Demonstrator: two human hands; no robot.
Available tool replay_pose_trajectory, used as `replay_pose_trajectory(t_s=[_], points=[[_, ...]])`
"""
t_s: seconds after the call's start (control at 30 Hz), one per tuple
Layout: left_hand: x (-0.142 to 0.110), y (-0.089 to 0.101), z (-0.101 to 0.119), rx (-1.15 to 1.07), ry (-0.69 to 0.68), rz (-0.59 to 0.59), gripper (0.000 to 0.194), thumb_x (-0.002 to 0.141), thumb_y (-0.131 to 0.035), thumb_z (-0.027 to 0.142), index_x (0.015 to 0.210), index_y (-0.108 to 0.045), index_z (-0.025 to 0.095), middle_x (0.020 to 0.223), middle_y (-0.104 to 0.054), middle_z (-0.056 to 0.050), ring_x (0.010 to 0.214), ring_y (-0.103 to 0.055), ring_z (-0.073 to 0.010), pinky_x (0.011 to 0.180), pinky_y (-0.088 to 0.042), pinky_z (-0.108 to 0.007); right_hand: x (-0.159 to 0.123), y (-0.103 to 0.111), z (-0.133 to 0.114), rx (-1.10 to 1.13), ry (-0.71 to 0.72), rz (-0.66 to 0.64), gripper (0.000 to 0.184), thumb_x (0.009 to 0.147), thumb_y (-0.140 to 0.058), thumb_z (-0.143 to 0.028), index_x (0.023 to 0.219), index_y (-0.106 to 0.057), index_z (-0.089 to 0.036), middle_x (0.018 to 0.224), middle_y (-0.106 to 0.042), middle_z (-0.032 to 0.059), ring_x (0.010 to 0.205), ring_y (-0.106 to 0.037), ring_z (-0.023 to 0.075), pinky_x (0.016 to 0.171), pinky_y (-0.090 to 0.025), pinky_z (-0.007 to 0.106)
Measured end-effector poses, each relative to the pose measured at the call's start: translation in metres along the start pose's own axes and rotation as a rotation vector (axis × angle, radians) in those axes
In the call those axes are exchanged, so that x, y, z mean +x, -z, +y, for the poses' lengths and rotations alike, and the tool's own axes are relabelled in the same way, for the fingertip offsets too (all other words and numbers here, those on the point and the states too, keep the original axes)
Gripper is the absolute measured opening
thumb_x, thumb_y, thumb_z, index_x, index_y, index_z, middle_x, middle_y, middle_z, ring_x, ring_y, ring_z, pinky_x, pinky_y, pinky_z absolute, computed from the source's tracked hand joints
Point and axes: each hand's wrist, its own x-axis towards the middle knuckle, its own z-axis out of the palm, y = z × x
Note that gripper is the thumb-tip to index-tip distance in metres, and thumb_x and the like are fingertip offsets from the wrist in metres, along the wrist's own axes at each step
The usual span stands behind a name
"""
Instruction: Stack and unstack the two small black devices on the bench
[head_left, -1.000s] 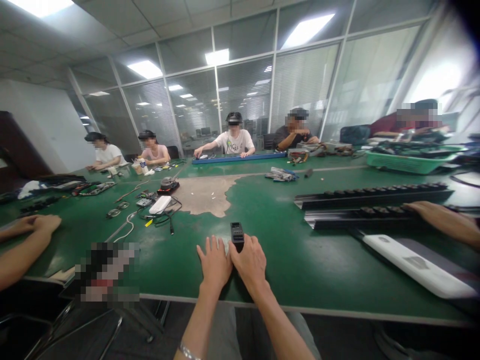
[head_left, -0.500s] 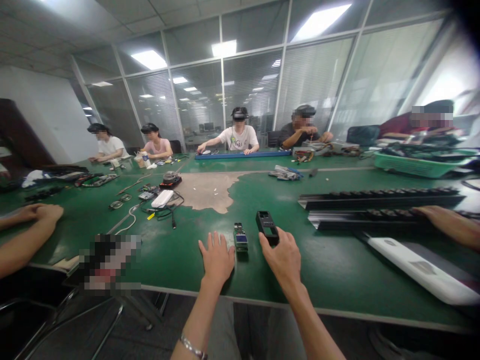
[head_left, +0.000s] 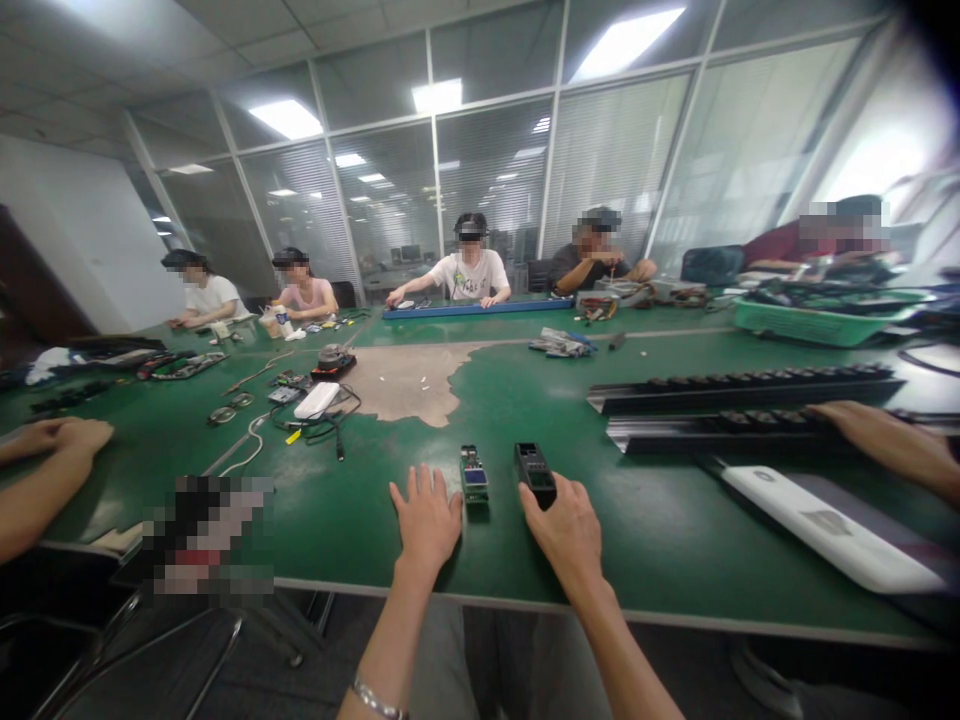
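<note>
Right hand grips a black casing at three o'clock from the small circuit board; at the board's eight, the left hand lies spread flat. Farther out toward ten on the green table sits a white device.

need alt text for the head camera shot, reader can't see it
A person's right hand holds a hollow black case at a green table, and the left hand rests palm down beside a small circuit board. Other people sit around the table, with black rails and a green basket toward the right.
</note>
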Motion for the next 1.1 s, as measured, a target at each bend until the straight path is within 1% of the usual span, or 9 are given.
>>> replay_pose_trajectory(t_s=[0.17, 0.3, 0.5, 0.67, 0.77, 0.87, 0.93, 1.0, 1.1], points=[[0.000, 0.000, 0.000, 0.007, -0.003, -0.005, 0.058, 0.098, -0.028, 0.050, 0.141, -0.049, 0.017, 0.150, -0.041, -0.016, 0.140, -0.030, -0.0373, 0.110, -0.021, -0.065, -0.004, -0.004, 0.004, 0.019, 0.010, 0.056, 0.066, 0.084, -0.056, -0.055, 0.131, -0.049, -0.008, 0.112, -0.059, 0.0171, 0.097, -0.059, 0.0280, 0.078, -0.045, 0.035], [0.000, 0.001, 0.000, 0.007, -0.007, 0.000, 0.058, 0.098, -0.027, 0.050, 0.140, -0.049, 0.017, 0.150, -0.041, -0.016, 0.140, -0.031, -0.0371, 0.110, -0.021, -0.065, -0.004, -0.007, 0.010, 0.110, 0.027, 0.105, 0.076, 0.082, -0.055, -0.063, 0.133, -0.048, -0.007, 0.115, -0.058, 0.0195, 0.101, -0.058, 0.0299, 0.082, -0.046, 0.038], [0.000, 0.001, 0.001, 0.003, -0.007, 0.000, 0.058, 0.098, -0.028, 0.050, 0.140, -0.050, 0.017, 0.150, -0.041, -0.016, 0.140, -0.031, -0.0370, 0.111, -0.021, -0.065, -0.001, -0.004, 0.018, 0.294, -0.005, 0.158, 0.067, 0.089, -0.041, -0.064, 0.122, -0.057, -0.007, 0.098, -0.062, 0.0159, 0.092, -0.058, 0.0271, 0.087, -0.045, 0.040], [0.000, 0.001, 0.001, -0.001, -0.006, 0.001, 0.059, 0.098, -0.028, 0.051, 0.140, -0.049, 0.017, 0.150, -0.041, -0.016, 0.140, -0.031, -0.0372, 0.111, -0.022, -0.064, 0.001, -0.001, 0.020, 0.352, -0.024, 0.108, 0.063, 0.096, -0.025, -0.058, 0.115, -0.061, -0.010, 0.102, -0.064, 0.0166, 0.093, -0.057, 0.0259, 0.089, -0.044, 0.041], [0.000, 0.001, 0.001, 0.000, -0.002, -0.008, 0.059, 0.098, -0.028, 0.051, 0.141, -0.049, 0.017, 0.151, -0.041, -0.016, 0.140, -0.031, -0.0375, 0.110, -0.022, -0.065, -0.001, -0.003, 0.018, 0.311, -0.021, 0.103, 0.066, 0.092, -0.033, -0.065, 0.117, -0.060, -0.010, 0.103, -0.064, 0.0168, 0.094, -0.058, 0.0267, 0.089, -0.044, 0.041], [0.000, 0.002, 0.001, 0.002, 0.004, -0.015, 0.058, 0.098, -0.028, 0.050, 0.141, -0.048, 0.017, 0.151, -0.040, -0.016, 0.141, -0.030, -0.0371, 0.111, -0.021, -0.064, -0.003, -0.007, 0.015, 0.222, 0.012, 0.118, 0.082, 0.080, -0.049, -0.073, 0.128, -0.053, -0.006, 0.111, -0.061, 0.0201, 0.100, -0.058, 0.0300, 0.088, -0.045, 0.041], [0.000, 0.002, 0.000, 0.000, 0.006, -0.019, 0.058, 0.098, -0.028, 0.050, 0.142, -0.048, 0.017, 0.151, -0.039, -0.015, 0.141, -0.029, -0.0367, 0.111, -0.020, -0.064, -0.005, -0.010, 0.014, 0.171, 0.034, 0.115, 0.089, 0.077, -0.053, -0.074, 0.132, -0.049, -0.005, 0.116, -0.059, 0.0225, 0.104, -0.057, 0.0318, 0.088, -0.045, 0.041], [0.000, 0.003, 0.000, -0.005, 0.007, -0.026, 0.059, 0.097, -0.028, 0.050, 0.142, -0.047, 0.017, 0.151, -0.039, -0.016, 0.141, -0.029, -0.0367, 0.111, -0.020, -0.064, -0.006, -0.012, 0.014, 0.137, 0.043, 0.100, 0.085, 0.078, -0.052, -0.073, 0.130, -0.050, -0.005, 0.115, -0.059, 0.0225, 0.104, -0.057, 0.0322, 0.086, -0.046, 0.041], [-0.001, 0.004, -0.001, -0.015, 0.012, -0.038, 0.059, 0.097, -0.029, 0.050, 0.141, -0.048, 0.017, 0.151, -0.039, -0.016, 0.141, -0.029, -0.0368, 0.111, -0.019, -0.064, -0.008, -0.011, 0.014, 0.117, 0.064, 0.068, 0.072, 0.082, -0.049, -0.069, 0.121, -0.056, -0.009, 0.105, -0.062, 0.0187, 0.098, -0.059, 0.0305, 0.083, -0.045, 0.040]])
